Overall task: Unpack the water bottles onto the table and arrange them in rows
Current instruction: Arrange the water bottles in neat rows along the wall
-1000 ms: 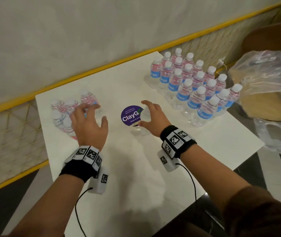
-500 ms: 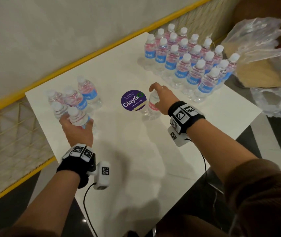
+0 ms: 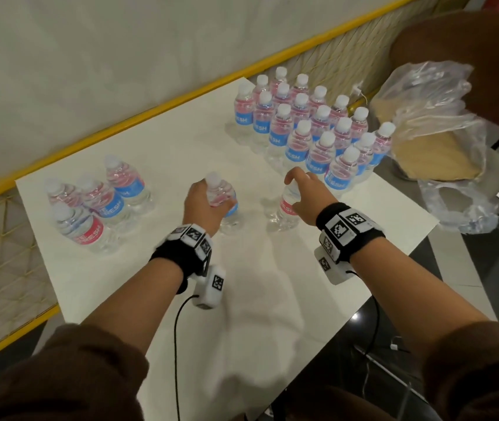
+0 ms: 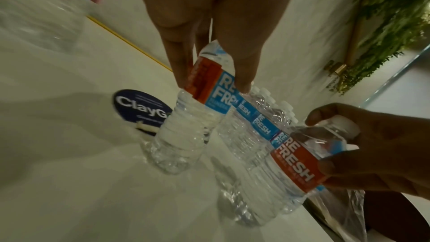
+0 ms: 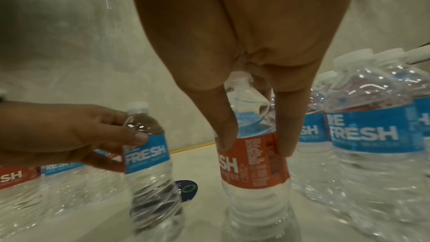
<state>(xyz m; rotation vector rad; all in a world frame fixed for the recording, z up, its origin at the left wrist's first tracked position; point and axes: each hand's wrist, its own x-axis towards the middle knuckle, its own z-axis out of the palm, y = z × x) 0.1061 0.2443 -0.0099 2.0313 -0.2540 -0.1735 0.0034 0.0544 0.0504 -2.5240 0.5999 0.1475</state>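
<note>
My left hand (image 3: 211,205) grips a small clear water bottle (image 3: 225,205) round its blue and red label at the middle of the white table (image 3: 257,299). That bottle (image 4: 193,126) leans in the left hand (image 4: 214,82), its base close to the tabletop. My right hand (image 3: 300,186) holds a second bottle (image 3: 287,208) from above, thumb and fingers round its shoulder. This bottle (image 5: 253,163) stands upright on the table under the right hand (image 5: 256,144). Several bottles stand in neat rows (image 3: 309,126) at the far right corner.
A loose cluster of bottles (image 3: 96,202) stands at the table's left end. Crumpled clear plastic wrap (image 3: 433,117) lies on a seat off the right edge. A round purple sticker (image 4: 139,108) sits beside the left bottle. A yellow rail (image 3: 151,107) borders the far side.
My left hand has picked a bottle from the left cluster and carried it right to the table's middle, beside the right hand's bottle. The right hand keeps its hold.
</note>
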